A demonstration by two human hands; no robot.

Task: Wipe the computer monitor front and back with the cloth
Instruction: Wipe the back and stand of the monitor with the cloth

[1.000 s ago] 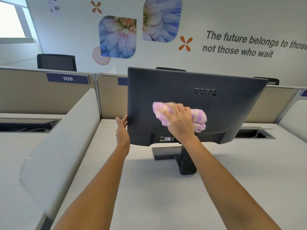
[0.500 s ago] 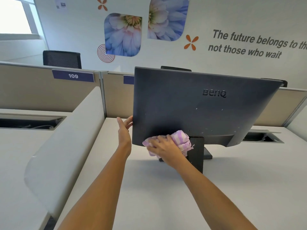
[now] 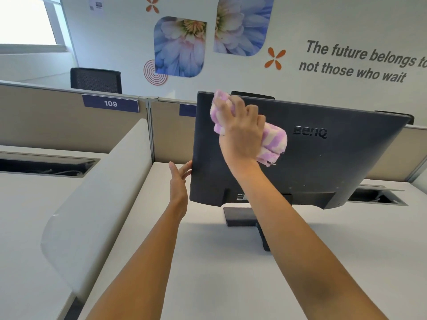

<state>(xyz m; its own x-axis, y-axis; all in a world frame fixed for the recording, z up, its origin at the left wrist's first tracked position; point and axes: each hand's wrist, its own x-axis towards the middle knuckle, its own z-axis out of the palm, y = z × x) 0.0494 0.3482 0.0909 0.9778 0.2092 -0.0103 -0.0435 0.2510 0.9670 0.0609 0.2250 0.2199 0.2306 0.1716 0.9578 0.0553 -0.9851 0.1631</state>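
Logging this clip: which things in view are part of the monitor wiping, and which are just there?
In the job:
monitor, back towards the camera
cloth, pressed on that back near the top
right hand, gripping the cloth
left hand, touching the monitor's left edge

Just there:
desk
curved divider
109 label
office chair
flower pictures

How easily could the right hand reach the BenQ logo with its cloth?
Probably yes: the right hand holds the cloth against the monitor back, close beside the BenQ logo, with nothing visible between them.
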